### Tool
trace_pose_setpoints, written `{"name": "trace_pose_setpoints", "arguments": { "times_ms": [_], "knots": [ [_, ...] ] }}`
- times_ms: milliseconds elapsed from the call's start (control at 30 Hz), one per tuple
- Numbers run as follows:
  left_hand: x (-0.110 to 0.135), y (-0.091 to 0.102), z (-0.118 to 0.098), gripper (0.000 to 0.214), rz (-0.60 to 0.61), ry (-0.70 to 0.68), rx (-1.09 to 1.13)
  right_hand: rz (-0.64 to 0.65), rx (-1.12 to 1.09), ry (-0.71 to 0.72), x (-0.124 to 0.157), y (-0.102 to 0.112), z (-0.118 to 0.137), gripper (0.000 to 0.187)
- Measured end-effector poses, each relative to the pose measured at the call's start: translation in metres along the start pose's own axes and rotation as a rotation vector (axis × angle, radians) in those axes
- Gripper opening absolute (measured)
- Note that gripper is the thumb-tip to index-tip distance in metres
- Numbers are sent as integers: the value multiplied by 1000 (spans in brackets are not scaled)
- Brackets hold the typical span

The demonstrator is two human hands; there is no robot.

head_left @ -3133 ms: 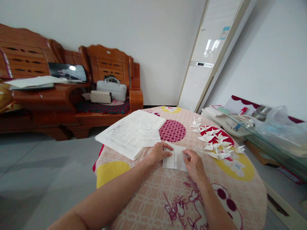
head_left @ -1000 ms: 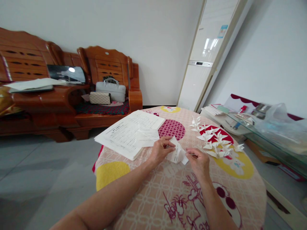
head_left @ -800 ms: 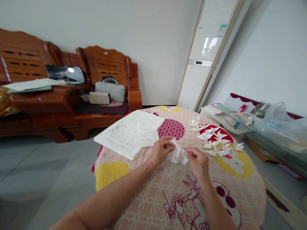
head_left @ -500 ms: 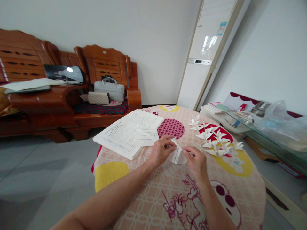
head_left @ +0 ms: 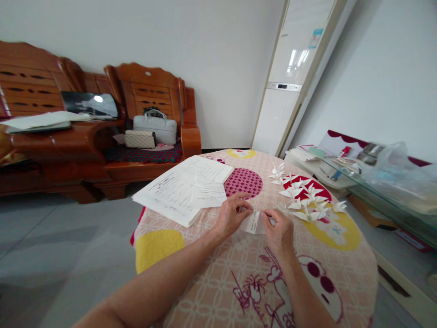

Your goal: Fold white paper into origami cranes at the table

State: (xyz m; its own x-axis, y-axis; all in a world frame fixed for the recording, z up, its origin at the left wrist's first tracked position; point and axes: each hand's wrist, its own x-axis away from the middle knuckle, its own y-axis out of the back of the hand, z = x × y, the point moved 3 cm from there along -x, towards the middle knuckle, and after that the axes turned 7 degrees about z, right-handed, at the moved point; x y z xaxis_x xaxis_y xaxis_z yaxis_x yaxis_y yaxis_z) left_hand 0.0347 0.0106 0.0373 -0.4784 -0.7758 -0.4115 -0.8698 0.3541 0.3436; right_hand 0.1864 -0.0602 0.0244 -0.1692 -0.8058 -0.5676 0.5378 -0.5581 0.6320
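Between the two hands, near the middle of the cloth-covered counter (head_left: 208, 289), a small folded paper (head_left: 253, 225) is showing a few lines of dark print. The left hand (head_left: 232, 216) is pinching its far left edge between thumb and forefinger, the other fingers curling loosely; the right hand (head_left: 280, 230) is pinching its far right edge, the fingertips of both hands sitting close together but apart. Whether the paper is lying flat or being lifted slightly, one cannot tell. Just beyond the left hand, some smaller paper pieces (head_left: 209, 197) are lying on the near right part of a stack of printed sheets (head_left: 167, 193). Past the right hand, a cluster of white paper cranes (head_left: 309, 197) is spreading over a red patch and a yellow patch of the cover. To the right of the counter, a glass shelf (head_left: 363, 186) is holding a clear plastic bag (head_left: 398, 166). Behind, a tall white air conditioner (head_left: 282, 116) is standing by the wall, and on the left a wooden chair (head_left: 152, 86) is bearing a grey handbag (head_left: 167, 130) and a pale quilted purse (head_left: 139, 139).
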Motion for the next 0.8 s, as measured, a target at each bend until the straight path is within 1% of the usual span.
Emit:
{"name": "trace_pose_setpoints", "arguments": {
  "times_ms": [200,400,600,800],
  "knots": [
    [0,0,3,11,-8,-6,3,15,8,7,1,-3,-2,17],
    [-1,0,4,13,-10,32,59,45,-153,40,0,-2,0,17],
    [1,-4,11,9,-15,43,58,17,-212,47,-1,1,4,17],
    [3,-11,12,7,-69,43,104,-16,-223,-4,1,0,2,16]
  ]
}}
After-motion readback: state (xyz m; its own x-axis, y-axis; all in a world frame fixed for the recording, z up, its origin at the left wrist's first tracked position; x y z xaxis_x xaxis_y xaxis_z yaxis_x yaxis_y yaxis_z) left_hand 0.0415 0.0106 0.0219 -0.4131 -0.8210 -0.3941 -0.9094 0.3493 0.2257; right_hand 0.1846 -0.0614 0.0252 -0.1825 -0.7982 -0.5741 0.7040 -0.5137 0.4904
